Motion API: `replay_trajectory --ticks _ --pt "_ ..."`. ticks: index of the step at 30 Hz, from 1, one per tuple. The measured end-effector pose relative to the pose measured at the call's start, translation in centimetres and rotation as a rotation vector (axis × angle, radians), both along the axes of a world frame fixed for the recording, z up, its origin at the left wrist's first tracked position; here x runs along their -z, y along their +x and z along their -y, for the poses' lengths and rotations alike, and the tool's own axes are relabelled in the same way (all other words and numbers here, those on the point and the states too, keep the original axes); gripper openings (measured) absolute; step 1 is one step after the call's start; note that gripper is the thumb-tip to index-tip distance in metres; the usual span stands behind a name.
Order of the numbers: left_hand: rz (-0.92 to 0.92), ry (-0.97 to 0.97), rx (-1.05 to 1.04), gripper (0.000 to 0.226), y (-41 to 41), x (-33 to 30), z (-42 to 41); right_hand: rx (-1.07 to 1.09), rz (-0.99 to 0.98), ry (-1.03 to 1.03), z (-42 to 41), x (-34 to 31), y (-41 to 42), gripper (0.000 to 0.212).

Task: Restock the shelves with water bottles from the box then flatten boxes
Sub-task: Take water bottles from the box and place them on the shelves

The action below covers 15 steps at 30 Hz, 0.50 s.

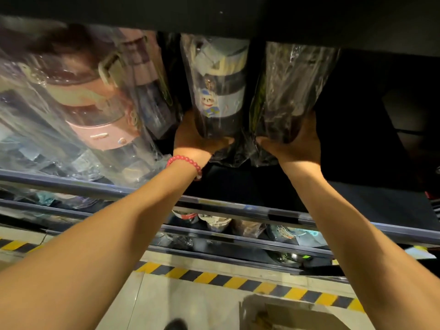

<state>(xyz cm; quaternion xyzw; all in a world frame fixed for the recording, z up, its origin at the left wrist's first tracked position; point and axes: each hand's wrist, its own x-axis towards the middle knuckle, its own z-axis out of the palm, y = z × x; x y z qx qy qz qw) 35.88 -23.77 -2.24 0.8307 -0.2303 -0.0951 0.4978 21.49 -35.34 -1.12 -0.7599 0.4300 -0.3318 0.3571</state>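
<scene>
While hands grip bases, left bottle (pixel 217 91) dark, cartoon sticker; right bottle (pixel 289 91) black, both plastic-bagged.

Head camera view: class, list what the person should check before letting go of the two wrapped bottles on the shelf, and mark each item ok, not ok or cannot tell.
1. Left hand holds the base of the cartoon-label bottle: ok.
2. Right hand holds the base of the dark bottle: ok.
3. Both bottles rest fully on the shelf: cannot tell.
4. Free shelf space right of the dark bottle: ok.
5. Pink bottle on the left stands apart from the hands: ok.
</scene>
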Motion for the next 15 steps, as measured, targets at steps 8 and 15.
replay_trajectory --ticks 8,15 --pt "-0.102 -0.202 0.018 0.085 0.5 0.3 2.1 0.008 0.108 0.017 0.6 1.0 1.6 0.097" --pt "-0.099 -0.164 0.066 0.090 0.8 -0.3 2.1 -0.021 0.153 -0.007 0.7 1.3 1.8 0.095"
